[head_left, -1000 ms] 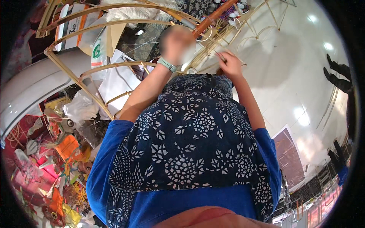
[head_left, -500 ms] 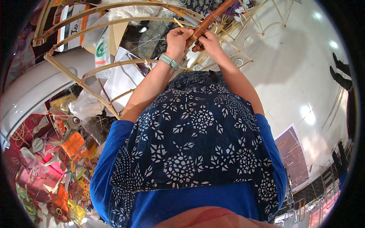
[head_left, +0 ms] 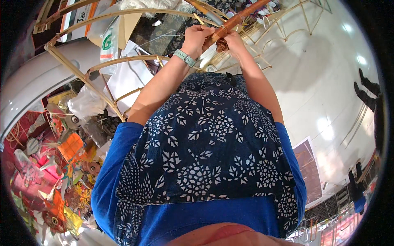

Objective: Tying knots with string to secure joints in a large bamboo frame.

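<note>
A reddish-brown pole with dark bands slants from the upper right down between my hands. My left hand, with a pale green watch at the wrist, pinches the pole's left side near its lower end. Across from it, my right hand is closed against the pole's other side; its fingertips are partly hidden. A small dark-brown coiled bundle hangs beneath the pole, beside my right hand. Thin bamboo strips lie close behind the hands. Whether a fine strand runs between the fingers is too small to make out.
Curved bamboo frames arch at the left, over a plastic bag and papers. A colourful heap of craft pieces lies lower left. More bamboo framework rests on the pale floor. Another person's dark legs show at the right edge.
The whole view has shifted slightly, so the hands and pole sit a little farther right. Both hands keep their places at the pole, with the coiled bundle still hanging.
</note>
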### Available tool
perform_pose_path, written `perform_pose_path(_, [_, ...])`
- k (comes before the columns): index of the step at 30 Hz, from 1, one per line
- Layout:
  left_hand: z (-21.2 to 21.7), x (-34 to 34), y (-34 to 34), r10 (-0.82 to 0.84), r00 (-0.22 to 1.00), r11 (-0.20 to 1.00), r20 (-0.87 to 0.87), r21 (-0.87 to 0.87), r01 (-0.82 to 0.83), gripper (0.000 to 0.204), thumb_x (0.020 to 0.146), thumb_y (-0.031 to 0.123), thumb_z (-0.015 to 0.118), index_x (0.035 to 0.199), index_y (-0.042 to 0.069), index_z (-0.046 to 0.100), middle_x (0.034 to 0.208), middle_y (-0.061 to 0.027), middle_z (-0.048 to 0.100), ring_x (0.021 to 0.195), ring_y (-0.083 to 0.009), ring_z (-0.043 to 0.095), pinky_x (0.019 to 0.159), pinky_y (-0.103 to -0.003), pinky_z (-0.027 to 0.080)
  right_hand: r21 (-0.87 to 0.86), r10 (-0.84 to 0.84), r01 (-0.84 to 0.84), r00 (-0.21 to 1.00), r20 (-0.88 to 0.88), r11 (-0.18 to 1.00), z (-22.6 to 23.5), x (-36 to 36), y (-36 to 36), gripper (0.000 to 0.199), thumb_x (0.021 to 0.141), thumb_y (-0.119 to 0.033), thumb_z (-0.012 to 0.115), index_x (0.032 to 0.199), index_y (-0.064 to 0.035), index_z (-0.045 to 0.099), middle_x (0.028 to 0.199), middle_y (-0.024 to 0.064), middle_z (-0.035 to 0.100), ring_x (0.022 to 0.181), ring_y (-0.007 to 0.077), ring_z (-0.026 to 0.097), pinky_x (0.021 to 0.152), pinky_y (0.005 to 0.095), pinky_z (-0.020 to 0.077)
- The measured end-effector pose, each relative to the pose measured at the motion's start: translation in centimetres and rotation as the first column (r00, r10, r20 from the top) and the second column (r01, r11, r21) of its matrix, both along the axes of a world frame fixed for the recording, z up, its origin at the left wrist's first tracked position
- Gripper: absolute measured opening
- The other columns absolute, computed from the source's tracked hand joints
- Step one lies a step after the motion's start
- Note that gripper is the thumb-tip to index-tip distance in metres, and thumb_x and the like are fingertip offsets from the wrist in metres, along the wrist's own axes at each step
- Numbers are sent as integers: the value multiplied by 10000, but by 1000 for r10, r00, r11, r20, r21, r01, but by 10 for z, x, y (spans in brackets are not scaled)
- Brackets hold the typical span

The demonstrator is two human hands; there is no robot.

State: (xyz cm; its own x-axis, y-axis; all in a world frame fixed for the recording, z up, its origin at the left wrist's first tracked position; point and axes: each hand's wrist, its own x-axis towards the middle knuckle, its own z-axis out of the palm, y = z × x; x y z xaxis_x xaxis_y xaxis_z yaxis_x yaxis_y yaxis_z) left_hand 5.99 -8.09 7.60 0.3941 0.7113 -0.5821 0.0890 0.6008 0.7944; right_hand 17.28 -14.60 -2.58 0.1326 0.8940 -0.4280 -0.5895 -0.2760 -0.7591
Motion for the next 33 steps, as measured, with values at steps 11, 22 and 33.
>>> perform_pose_path(11, [-9,-29,-5,-311,949,918,-41,245,311,259,802,79,650,1041,-6,599,846,-53,614,708,-113,579,643,-243,496,-107,8,1,997,80,994,9,3,9,100,826,-115,576,884,-35,593,777,54,614,615,156,598,464,314,490])
perform_pose_path(22, [-14,-24,-12,-56,857,418,-512,767,486,287,653,220,762,873,51,690,855,-102,572,770,-215,580,684,-301,496,-4,66,-66,997,-41,998,7,8,-34,137,816,-144,583,885,-25,581,680,16,561,543,104,518,503,241,419])
perform_pose_path(33, [-18,-22,-15,-21,877,321,-481,827,461,251,667,183,748,866,43,685,846,-91,577,784,-216,572,680,-303,486,-24,18,-11,941,337,1000,67,3,-54,139,861,-141,550,859,-26,627,592,-8,530,522,56,471,493,197,372])
